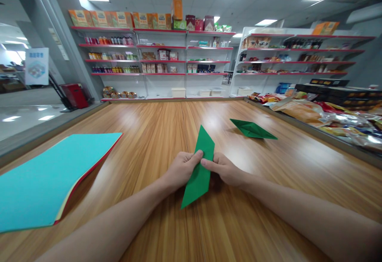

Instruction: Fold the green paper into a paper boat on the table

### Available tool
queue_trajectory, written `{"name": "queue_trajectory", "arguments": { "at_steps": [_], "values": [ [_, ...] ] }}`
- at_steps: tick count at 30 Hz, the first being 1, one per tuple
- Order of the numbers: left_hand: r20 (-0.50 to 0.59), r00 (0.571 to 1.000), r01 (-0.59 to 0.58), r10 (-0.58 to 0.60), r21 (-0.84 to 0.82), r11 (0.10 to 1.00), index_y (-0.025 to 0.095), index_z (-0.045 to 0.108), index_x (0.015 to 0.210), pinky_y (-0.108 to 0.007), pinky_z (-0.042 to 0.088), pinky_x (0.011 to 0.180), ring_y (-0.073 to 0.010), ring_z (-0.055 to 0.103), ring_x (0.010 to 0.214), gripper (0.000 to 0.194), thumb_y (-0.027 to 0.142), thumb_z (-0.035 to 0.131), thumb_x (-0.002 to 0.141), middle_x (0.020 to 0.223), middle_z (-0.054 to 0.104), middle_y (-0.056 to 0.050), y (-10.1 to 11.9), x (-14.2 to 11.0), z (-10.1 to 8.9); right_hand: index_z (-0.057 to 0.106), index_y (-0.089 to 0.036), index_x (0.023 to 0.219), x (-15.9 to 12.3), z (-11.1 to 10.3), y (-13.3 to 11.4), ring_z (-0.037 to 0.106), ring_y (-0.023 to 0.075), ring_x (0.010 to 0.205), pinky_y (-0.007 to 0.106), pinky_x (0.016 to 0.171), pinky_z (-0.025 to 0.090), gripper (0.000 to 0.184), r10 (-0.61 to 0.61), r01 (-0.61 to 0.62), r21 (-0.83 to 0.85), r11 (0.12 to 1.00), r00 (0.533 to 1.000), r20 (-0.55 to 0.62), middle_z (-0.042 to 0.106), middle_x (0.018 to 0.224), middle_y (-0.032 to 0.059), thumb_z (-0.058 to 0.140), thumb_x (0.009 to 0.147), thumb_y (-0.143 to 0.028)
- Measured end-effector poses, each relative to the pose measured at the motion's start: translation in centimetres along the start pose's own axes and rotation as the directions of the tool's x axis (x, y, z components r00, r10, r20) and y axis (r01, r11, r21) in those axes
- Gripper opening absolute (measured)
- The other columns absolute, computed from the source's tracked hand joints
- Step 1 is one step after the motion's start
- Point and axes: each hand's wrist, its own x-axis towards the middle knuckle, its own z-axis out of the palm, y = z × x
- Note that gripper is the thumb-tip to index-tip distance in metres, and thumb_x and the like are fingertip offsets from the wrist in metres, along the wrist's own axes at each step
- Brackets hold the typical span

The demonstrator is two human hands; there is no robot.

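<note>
A long, pointed piece of folded green paper [204, 144] lies on the wooden table [167, 134] straight in front of me. My left hand [180, 169] pinches its left edge at the middle, thumb on top. My right hand [225, 169] grips the right edge at the same height, fingers closed on the paper. A second green paper [253, 130], folded into a flat boat-like shape, rests on the table further back and to the right, untouched.
A stack of coloured sheets, turquoise on top [44, 178], lies at the left of the table. Snack packets [301, 108] are piled along the right side. Store shelves [158, 61] with goods stand behind.
</note>
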Motion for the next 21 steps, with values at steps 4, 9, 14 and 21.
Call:
{"name": "queue_trajectory", "arguments": {
  "at_steps": [4,9,14,21],
  "values": [
    [0.101,0.995,0.036,-0.026,-0.094,0.995,0.009,0.063,0.067,-0.021,0.029,0.031,-0.0131,0.049,0.039,0.077,0.076,0.028,0.082,0.053,0.059,-0.009,-0.2,0.1,-0.6,0.061,-0.008,0.059,0.0,-0.1,-0.6,0.05,0.0098,0.039,0.02,0.037,0.035,0.054,0.03,-0.029,0.061,0.998,1.0,-0.009,0.059,0.051,0.0063,0.056,0.079,-0.059],
    [0.113,0.993,0.037,-0.032,-0.042,0.998,0.009,0.061,0.063,-0.02,0.023,0.029,-0.0088,0.038,0.032,0.074,0.077,0.034,0.079,0.046,0.052,-0.005,-0.1,-0.1,-1.0,0.063,-0.008,0.062,0.2,-0.4,-0.4,0.05,0.0093,0.038,0.019,0.035,0.036,0.053,0.022,-0.023,0.114,0.993,1.0,0.008,0.06,0.052,0.0058,0.057,0.079,-0.058],
    [0.118,0.992,0.038,-0.043,0.043,0.998,0.011,0.055,0.055,-0.021,0.017,0.031,-0.006,0.03,0.03,0.059,0.066,0.054,0.077,0.039,0.045,0.0,0.1,-0.2,-0.8,0.062,-0.008,0.056,0.0,-0.6,-0.1,0.048,0.008,0.035,0.017,0.033,0.034,0.056,-0.025,0.021,0.06,0.998,0.997,0.077,0.057,0.046,0.0044,0.057,0.08,-0.059],
    [0.23,0.973,0.036,-0.028,-0.031,0.999,0.013,0.051,0.053,-0.022,0.011,0.034,-0.0046,0.023,0.031,0.052,0.059,0.058,0.078,0.036,0.034,0.005,0.3,-0.4,-1.6,0.063,-0.008,0.065,-0.2,-0.7,-0.4,0.052,0.008,0.039,0.016,0.036,0.038,0.054,-0.038,0.037,0.009,0.999,0.98,0.195,0.062,0.054,0.0056,0.055,0.082,-0.059]
  ]
}}
